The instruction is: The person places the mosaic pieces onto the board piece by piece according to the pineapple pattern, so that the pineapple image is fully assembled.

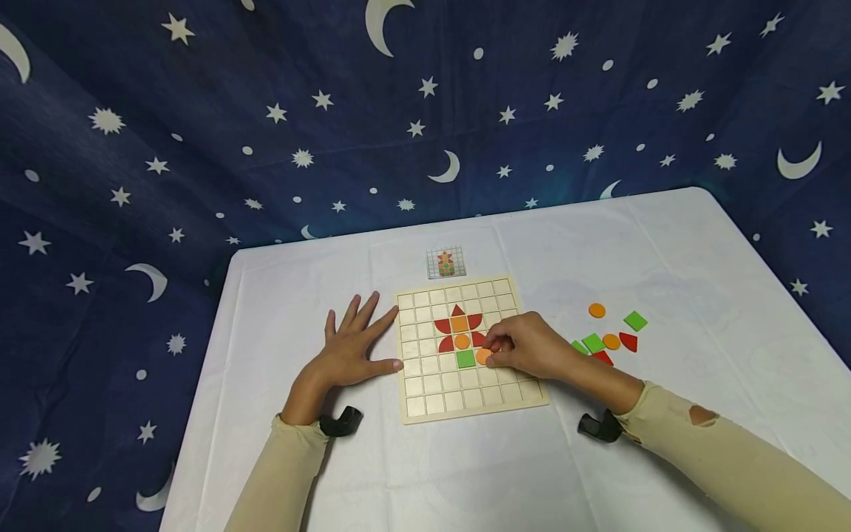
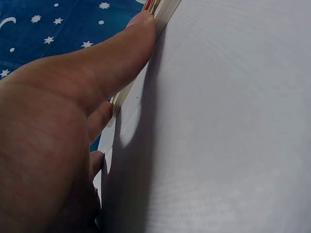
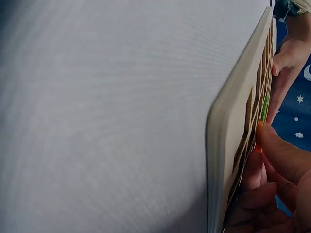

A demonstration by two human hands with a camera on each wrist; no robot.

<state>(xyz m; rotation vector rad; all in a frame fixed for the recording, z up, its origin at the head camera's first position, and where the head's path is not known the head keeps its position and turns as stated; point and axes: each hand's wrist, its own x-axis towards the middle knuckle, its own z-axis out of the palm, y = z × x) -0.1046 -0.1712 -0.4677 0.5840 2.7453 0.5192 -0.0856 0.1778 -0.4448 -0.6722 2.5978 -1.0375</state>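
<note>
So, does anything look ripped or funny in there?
Yes: the right sleeve has what looks like a hole on the forearm. It looks odd because skin seems to show through, while the cloth around it looks unbroken.

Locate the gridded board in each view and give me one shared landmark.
Head: the gridded board lies just below and right of centre.
Left wrist: only a slanting strip of the board shows, in the upper part.
Right wrist: the board appears nearly edge-on, toward the right side.
Shared landmark: the left hand, visible in all three.
</note>
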